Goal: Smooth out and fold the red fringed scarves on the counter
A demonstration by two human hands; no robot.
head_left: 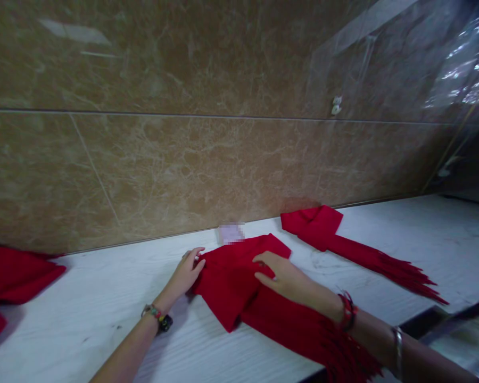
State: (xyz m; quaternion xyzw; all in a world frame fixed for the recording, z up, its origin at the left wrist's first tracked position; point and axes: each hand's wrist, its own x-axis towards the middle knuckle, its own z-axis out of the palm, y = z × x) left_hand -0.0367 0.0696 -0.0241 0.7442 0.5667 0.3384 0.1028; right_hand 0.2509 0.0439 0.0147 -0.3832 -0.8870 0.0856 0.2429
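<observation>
A red cloth with a fringed end [239, 287] lies partly folded on the white counter [96, 308]. My left hand [187, 272] rests at the cloth's left edge, fingers curled on the fabric there. My right hand [281, 276] lies flat on top of the folded part, fingers stretched out to the left. Its wrist wears red bangles and a metal bracelet; the left wrist wears a beaded band.
A second folded red fringed cloth [343, 242] lies to the right, near the brown marble wall [223, 159]. More red fabric [11, 276] is piled at the far left. A small blurred pale tag [231, 233] sits by the wall. A dark edge [443, 319] borders the counter's right front.
</observation>
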